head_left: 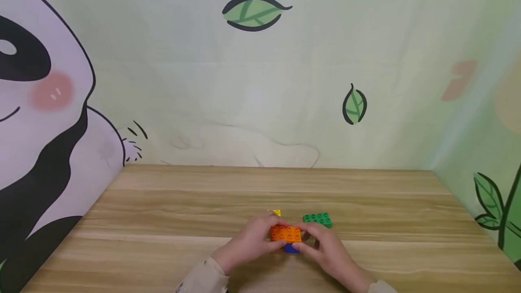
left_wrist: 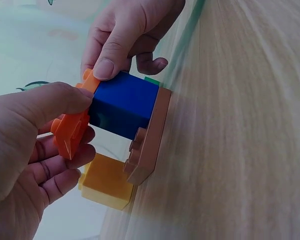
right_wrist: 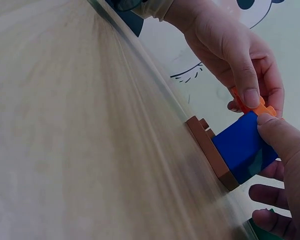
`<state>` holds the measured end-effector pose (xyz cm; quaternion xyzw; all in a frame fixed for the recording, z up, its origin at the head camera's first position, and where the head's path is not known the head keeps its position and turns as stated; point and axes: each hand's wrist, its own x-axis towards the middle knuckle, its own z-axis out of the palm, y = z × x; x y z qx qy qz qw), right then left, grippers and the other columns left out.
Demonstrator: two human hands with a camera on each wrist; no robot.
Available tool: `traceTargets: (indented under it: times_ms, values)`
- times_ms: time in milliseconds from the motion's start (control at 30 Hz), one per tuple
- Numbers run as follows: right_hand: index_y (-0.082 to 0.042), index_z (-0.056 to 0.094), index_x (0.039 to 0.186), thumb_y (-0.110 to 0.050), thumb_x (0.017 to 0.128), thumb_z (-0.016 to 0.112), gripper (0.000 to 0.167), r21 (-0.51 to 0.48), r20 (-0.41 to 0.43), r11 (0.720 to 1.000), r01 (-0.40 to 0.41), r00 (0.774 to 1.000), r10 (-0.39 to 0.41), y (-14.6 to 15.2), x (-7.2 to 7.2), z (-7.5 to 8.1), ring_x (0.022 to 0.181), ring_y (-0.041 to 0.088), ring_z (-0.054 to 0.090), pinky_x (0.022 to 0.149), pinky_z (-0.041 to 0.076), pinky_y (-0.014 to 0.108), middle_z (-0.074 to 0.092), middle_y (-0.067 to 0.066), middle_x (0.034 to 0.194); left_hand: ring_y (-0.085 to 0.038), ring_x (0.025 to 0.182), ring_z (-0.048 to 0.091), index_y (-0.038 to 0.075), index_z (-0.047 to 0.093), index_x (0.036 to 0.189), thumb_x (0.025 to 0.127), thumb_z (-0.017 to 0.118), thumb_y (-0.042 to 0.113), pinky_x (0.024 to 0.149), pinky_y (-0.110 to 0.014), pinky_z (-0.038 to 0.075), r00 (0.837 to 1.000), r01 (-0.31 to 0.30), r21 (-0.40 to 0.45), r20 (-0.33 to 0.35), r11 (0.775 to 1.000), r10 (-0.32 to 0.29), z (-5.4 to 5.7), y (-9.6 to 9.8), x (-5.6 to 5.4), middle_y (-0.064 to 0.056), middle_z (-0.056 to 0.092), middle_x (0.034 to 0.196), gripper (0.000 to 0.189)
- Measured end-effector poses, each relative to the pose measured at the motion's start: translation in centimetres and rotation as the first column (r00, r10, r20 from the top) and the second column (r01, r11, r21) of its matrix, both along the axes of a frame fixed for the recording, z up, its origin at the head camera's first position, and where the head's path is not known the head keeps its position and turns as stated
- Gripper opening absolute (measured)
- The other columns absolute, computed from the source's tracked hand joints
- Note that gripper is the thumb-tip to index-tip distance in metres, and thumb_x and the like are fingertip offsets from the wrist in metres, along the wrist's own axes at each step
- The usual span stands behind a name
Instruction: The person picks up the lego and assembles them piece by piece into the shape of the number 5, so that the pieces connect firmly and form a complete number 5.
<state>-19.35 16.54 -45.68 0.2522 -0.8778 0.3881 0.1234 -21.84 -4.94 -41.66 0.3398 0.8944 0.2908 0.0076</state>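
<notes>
An orange brick (head_left: pixel 286 234) with studs on top lies across a tall blue block (left_wrist: pixel 125 104), its left end jutting out past the block. The blue block stands on a flat brown brick (left_wrist: pixel 152 145), which rests on the wooden table. My left hand (head_left: pixel 253 238) pinches the overhanging end of the orange brick between thumb and fingers. My right hand (head_left: pixel 323 248) grips the other end, its thumb (right_wrist: pixel 277 131) lying where orange meets blue. In the head view the brown brick is hidden.
A yellow block (left_wrist: pixel 107 181) stands beyond my left hand, mostly covered in the head view. Behind my right hand lies a green brick (head_left: pixel 318 219) with studs up. The wooden table (head_left: pixel 183 198) ends at a printed backdrop with a panda and leaves.
</notes>
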Motion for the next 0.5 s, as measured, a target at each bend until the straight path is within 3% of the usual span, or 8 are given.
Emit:
traceTargets:
  times_ms: [233, 500]
  values:
    - [-0.011, 0.066, 0.114, -0.024, 0.086, 0.071, 0.032, 0.006, 0.01, 1.0, -0.004, 1.0, 0.003, -0.04, -0.09, -0.06, 0.078, 0.005, 0.056, 0.057, 0.045, 0.017, 0.067, 0.0, 0.094, -0.006, 0.091, 0.057, 0.014, 0.066, 0.116, 0.081, 0.077, 0.024, 0.081, -0.019, 0.049, 1.0, -0.001, 0.032, -0.008, 0.999, 0.002, -0.23, -0.32, -0.08, 0.001, 0.064, 0.104, 0.038]
    - [-0.011, 0.064, 0.116, -0.029, 0.088, 0.069, 0.033, 0.003, 0.083, 1.0, -0.005, 0.997, 0.005, 0.1, -0.01, 0.06, 0.075, 0.002, 0.053, 0.057, 0.045, 0.017, 0.066, -0.002, 0.093, -0.006, 0.092, 0.056, 0.015, 0.064, 0.12, 0.08, 0.078, 0.027, 0.084, -0.023, 0.049, 1.0, -0.015, 0.038, 0.023, 0.999, 0.014, -0.05, -0.67, -0.13, 0.003, 0.063, 0.103, 0.045]
